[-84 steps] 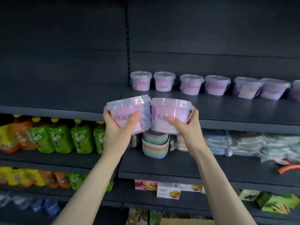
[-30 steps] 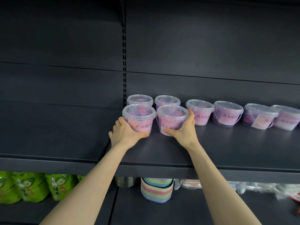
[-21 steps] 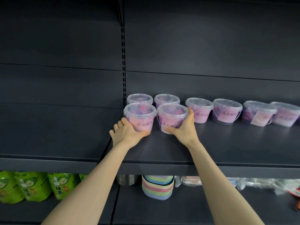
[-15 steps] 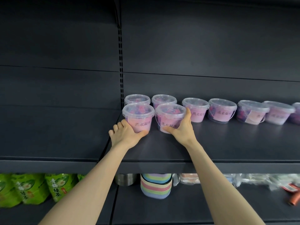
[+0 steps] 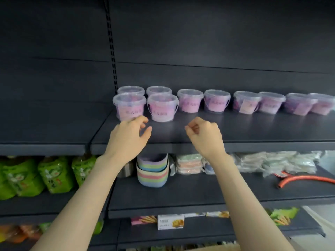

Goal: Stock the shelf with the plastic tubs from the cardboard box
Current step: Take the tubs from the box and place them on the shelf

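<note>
Two clear-lidded plastic tubs with pink labels stand at the front left of the dark shelf (image 5: 253, 131): the left front tub (image 5: 129, 107) and the right front tub (image 5: 162, 108). Behind them a row of several like tubs (image 5: 216, 100) runs to the right. My left hand (image 5: 129, 137) hovers just in front of the left front tub, fingers loosely curled, holding nothing. My right hand (image 5: 203, 135) is off the tubs to the right, also loosely curled and empty. The cardboard box shows only as a sliver at the bottom edge (image 5: 217, 248).
Below, a stack of pastel striped bowls (image 5: 153, 171), wrapped sponges (image 5: 189, 163) and plastic packets share a shelf with an orange hose (image 5: 304, 180). Green drink pouches (image 5: 54, 174) fill the lower left bay. Snack boxes (image 5: 170, 221) sit lower down.
Both hands have let go of the two front tubs and drawn back toward me. The tubs stay standing on the shelf. My view has dropped lower.
</note>
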The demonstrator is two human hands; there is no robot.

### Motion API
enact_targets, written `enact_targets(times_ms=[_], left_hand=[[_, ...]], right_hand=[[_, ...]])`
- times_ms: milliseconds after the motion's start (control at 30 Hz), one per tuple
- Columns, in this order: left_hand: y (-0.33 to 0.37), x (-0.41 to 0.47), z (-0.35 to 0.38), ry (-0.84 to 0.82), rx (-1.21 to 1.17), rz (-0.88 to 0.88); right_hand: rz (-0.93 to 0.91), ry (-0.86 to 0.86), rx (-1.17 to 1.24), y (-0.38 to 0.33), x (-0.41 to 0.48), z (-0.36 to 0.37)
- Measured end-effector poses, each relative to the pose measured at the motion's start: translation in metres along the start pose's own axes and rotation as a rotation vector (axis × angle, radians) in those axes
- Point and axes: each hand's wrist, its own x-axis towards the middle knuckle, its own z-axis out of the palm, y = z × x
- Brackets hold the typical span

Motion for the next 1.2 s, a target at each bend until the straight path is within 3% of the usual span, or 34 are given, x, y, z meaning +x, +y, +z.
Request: enact_targets(times_ms=[167, 367, 500, 633, 767, 933, 1200], left_hand=[[0.074, -0.098, 0.031, 0.088, -0.043, 0.174], [0.157, -0.238, 0.129, -0.196, -0.097, 0.024], [0.194, -0.285, 0.163, -0.318, -0.137, -0.051], [0.189, -0.305, 0.178, -0.324, -0.119, -0.125], [0.169, -0.335, 0.202, -0.326, -0.092, -0.274], [0.156, -0.373, 0.257, -0.464, -0.145, -0.488], [0.157, -0.429, 0.358, -0.536, -0.138, -0.717]], right_hand=[[-0.076, 0.015, 0.059, 0.063, -0.101, -0.056], [0.083, -0.179, -0.023, 0.185, -0.234, -0.085], [0.158, -0.294, -0.049, 0.237, -0.279, -0.1], [0.147, -0.334, -0.056, 0.258, -0.288, -0.092], [0.177, -0.489, -0.028, 0.275, -0.303, -0.062], [0.296, -0.635, -0.053, 0.321, -0.33, -0.013], [0.384, -0.828, 0.01, 0.401, -0.366, 0.044]])
